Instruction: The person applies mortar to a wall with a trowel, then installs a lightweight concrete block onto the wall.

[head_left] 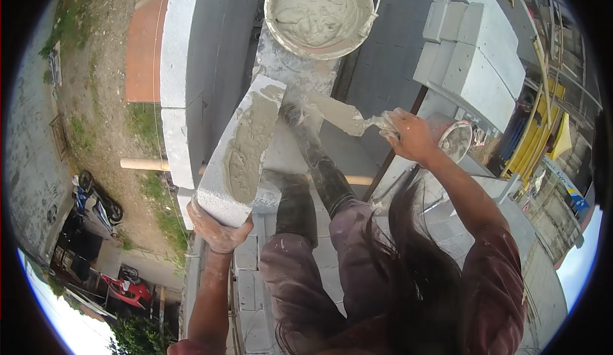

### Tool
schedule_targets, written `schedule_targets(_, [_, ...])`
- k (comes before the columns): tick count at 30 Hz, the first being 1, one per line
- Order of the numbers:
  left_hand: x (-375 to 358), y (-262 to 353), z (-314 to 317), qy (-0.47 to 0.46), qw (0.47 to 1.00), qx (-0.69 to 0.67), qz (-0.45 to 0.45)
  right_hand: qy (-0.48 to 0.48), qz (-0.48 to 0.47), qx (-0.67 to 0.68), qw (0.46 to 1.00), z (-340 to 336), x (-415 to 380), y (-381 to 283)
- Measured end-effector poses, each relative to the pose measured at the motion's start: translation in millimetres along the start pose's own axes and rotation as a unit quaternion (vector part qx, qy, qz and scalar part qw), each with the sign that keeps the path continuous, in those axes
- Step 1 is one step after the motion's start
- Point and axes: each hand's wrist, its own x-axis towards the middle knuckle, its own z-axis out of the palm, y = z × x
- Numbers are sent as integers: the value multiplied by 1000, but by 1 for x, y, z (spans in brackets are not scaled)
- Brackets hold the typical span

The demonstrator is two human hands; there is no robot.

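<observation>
Pale blockwork [182, 55] stands at 10 o'clock; left hand [219, 228], fingers clamped on a concrete block [220, 198] at 9; right hand [410, 138], fingers clamped on a trowel [341, 115] at 1. Low-angled strokes should level the mortar [247, 144].

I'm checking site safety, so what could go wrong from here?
The pale grey rectangular block, tilted and visibly gripped only by the left hand at its near end, might slip. Wet grey mortar spread on its face could slide off. The round mortar-stained bucket, apparently standing on a narrow grey board, might tip if bumped.
</observation>
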Motion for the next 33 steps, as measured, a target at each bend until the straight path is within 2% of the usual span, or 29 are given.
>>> schedule_targets(1, [1,1,0,7,1000,-10,-1,62,14,-11,998,-7,4,2])
schedule_targets(2, [-1,1,1,11,1000,-18,-2,58,9,-18,998,-15,12,5])
schedule_targets(4, [-15,-5,4,21,1000,-15,-14,70,104,-45,991,-43,50,2])
schedule_targets(6, [-25,-9,1,-63,996,-13,-68,87,45,-64,993,-46,100,24])
schedule_targets(7, [-21,-8,3,-61,996,-13,-71,81,37,-78,993,-55,124,21])
schedule_targets(9, [-8,-5,2,5,999,-47,-22,50,19,-104,993,-71,173,5])
schedule_targets(12, [-7,-4,3,4,999,-41,-21,1,-15,-140,990,-64,235,-4])
schedule_targets(14, [-6,0,2,-2,999,-32,-35,-22,-39,-165,985,-61,243,-7])
schedule_targets(16, [-4,-2,0,-2,999,-23,-49,-129,-62,-178,974,-51,240,-2])
schedule_targets(17, [-3,-3,0,1,999,-29,-39,-128,-65,-182,973,-44,239,13])
schedule_targets(19, [-3,-3,4,10,999,-38,-34,43,-206,-62,976,-34,240,51])
schedule_targets(20, [-5,-4,4,6,998,-43,-43,42,-208,-63,975,-48,239,40])
schedule_targets(21, [-8,-4,2,-1,997,-47,-54,-57,-66,32,996,-63,232,30])
schedule_targets(22, [-12,-6,1,-5,997,-45,-56,-155,79,126,977,-69,226,20])
schedule_targets(23, [-14,-9,3,-1,998,-45,-45,-156,77,128,976,-63,223,26])
schedule_targets(25, [-12,-13,6,5,999,-42,-33,-197,125,314,920,-39,213,49])
schedule_targets(26, [-11,-12,5,5,999,-39,-33,-199,125,315,919,-24,206,53])
schedule_targets(28, [-14,-10,6,-3,999,-38,-32,-181,160,508,827,8,181,58])
schedule_targets(29, [-15,-11,7,-9,998,-39,-43,-182,163,511,824,24,170,55])
schedule_targets(31, [-18,-13,7,-22,998,-34,-51,-147,177,642,731,59,153,42])
schedule_targets(33, [-24,-18,9,-24,997,-36,-58,-117,186,673,706,92,143,31])
